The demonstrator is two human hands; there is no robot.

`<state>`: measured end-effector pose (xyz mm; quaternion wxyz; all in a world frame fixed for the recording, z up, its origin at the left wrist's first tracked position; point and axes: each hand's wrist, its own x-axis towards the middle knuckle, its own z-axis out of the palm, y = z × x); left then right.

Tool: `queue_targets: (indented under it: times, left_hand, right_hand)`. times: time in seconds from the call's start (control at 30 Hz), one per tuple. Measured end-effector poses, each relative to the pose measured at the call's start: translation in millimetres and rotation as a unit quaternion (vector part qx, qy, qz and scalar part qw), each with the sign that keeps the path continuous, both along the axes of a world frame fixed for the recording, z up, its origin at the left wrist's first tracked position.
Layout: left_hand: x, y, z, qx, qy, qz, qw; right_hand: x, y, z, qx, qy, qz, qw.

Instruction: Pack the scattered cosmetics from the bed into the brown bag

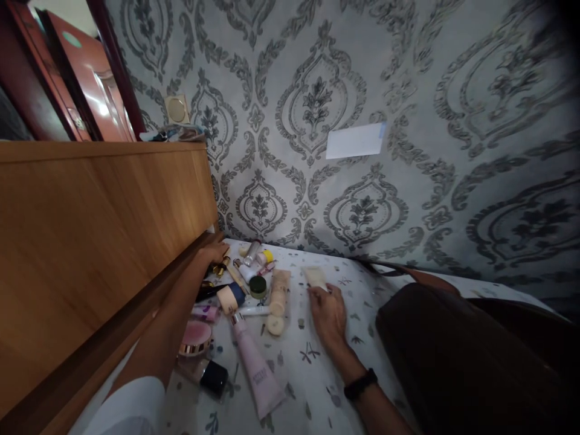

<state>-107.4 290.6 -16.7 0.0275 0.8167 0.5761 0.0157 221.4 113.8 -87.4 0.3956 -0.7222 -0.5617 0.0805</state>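
My right hand (330, 311) has its fingers closed on the lower end of a cream-coloured squeeze tube (316, 277), which lies on the patterned sheet (308, 380). My left hand (214, 252) reaches to the far left of the cosmetics beside the wooden board, its small fingers stretched forward above gold-coloured items (220, 266). Close to it are a clear bottle (252, 252), a dark green round jar (258, 287) and a jar with a blue lid (231, 297). Between the hands lies a beige tube (280, 293). Nearer me are a pink tube (258, 368), a pink compact (196, 336) and a black-capped bottle (212, 377).
A wooden board (109, 217) rises along the left side. Behind the sheet stands a patterned wall (312, 199) with a white paper (356, 141) on it. A dark brown bag (457, 356) fills the right side, close to my right forearm.
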Motion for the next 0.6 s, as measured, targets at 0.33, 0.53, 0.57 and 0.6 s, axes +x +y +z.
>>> queue_targets:
  times: [0.33,0.53,0.57,0.6]
  left_hand:
    - [8,-27,41.6,0.064,0.018,0.01,0.998]
    - [23,-67,81.6,0.137,-0.11,-0.056,0.983]
    - [30,-81,84.2,0.142,-0.135,-0.075,0.978]
    - [39,-98,85.2,0.145,-0.156,-0.097,0.972]
  right_hand:
    - [-12,-32,-6.0,0.034,0.095,0.162,0.982]
    - [-2,-58,4.8,0.075,0.2,0.126,0.969]
    - [-4,-64,9.7,0.087,0.225,0.119,0.963]
    - [-7,-72,15.6,0.094,0.264,0.122,0.952]
